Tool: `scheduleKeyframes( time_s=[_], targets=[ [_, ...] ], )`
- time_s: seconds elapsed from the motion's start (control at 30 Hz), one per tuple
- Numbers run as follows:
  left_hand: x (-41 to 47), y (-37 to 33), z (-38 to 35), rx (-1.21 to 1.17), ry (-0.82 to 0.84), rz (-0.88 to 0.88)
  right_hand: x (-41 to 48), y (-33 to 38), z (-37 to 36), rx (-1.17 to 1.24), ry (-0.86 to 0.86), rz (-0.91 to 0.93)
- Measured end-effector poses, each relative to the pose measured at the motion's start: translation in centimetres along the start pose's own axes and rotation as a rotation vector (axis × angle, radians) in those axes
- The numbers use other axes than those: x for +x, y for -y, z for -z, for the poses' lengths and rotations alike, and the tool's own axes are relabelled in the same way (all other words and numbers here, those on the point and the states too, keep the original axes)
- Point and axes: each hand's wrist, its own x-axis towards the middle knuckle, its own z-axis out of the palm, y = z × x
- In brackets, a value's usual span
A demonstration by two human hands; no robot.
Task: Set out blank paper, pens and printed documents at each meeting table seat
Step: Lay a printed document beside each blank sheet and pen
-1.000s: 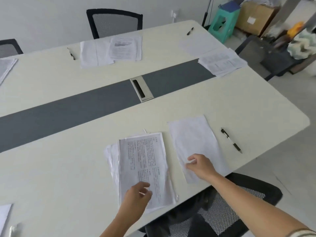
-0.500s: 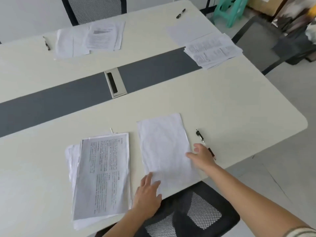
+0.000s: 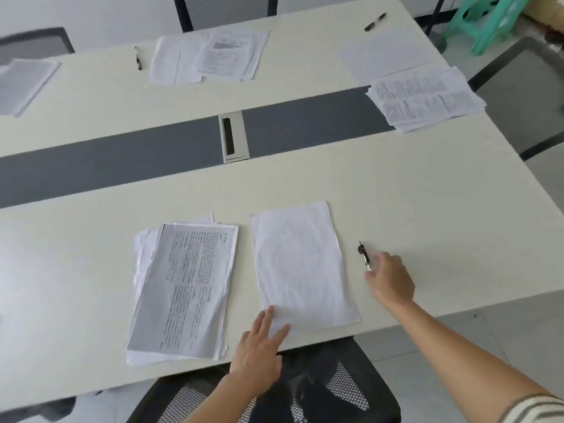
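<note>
Cream meeting table (image 3: 396,184), grey strip (image 3: 122,160) down its middle, metal cable hatch (image 3: 233,137). Black mesh chairs: near (image 3: 305,392), far (image 3: 225,10), right (image 3: 518,96). Green stool (image 3: 488,22) far right. White wall (image 3: 91,13), pale floor (image 3: 518,346).

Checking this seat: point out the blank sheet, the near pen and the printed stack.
blank sheet (image 3: 300,264), head view, sheet's middle.
near pen (image 3: 364,255), head view, barrel.
printed stack (image 3: 189,285), head view, top page.

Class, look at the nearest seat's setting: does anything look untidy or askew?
Yes. The printed stack is tilted and fanned, with loose sheets poking out along its left and bottom edges. The blank paper beside it lies neater.
</note>
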Motion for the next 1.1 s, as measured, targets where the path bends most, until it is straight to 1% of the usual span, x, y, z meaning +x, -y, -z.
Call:
scheduleKeyframes(
  time_s=[0.03, 0.1, 0.2, 0.3, 0.4, 0.47, 0.6, 0.73, 0.8, 0.9, 0.97, 1.1],
  targets=[
    [0.0, 0.1, -0.1, 0.0, 0.002, -0.001, 0.1, -0.4, 0.1, 0.006, 0.02, -0.018],
    [0.0, 0.3, -0.3, -0.002, 0.006, -0.008, 0.2, 0.1, 0.5, 0.102, 0.018, -0.024],
    [0.0, 0.6, -0.5, -0.006, -0.005, -0.015, 0.0, 3.7, 0.4, 0.276, 0.005, 0.113],
    [0.1, 0.7, -0.4, -0.002, 0.001, -0.024, -0.7, 8.7, -1.2, 0.316, 0.095, 0.226],
    [0.1, 0.8, -0.4, -0.009, 0.008, -0.022, -1.1, 11.0, -4.3, 0.211, 0.192, 0.255],
    [0.2, 0.8, -0.6, -0.018, 0.002, -0.019, -1.3, 11.1, -5.8, 0.12, 0.215, 0.252],
    [0.2, 1.1, -0.8, -0.038, -0.016, -0.02, -1.5, 10.2, -6.0, 0.057, 0.221, 0.292],
    [-0.2, 1.2, -0.2, -0.143, -0.122, 0.016, -2.7, 7.2, -4.6, -0.092, 0.094, 0.402],
    [-0.5, 1.4, 0.0, -0.149, -0.175, 0.035, -3.4, 5.7, -4.5, -0.214, 0.123, 0.441],
    [-0.6, 2.1, -0.4, -0.093, -0.142, 0.05, -3.8, 4.4, -5.0, -0.373, 0.171, 0.479],
    [-0.4, 2.5, -0.6, -0.06, -0.111, 0.056, -3.5, 4.3, -5.2, -0.384, 0.162, 0.492],
    [0.3, 2.9, -0.3, -0.04, -0.105, 0.063, -2.4, 5.4, -4.9, -0.386, 0.163, 0.47]
  ],
)
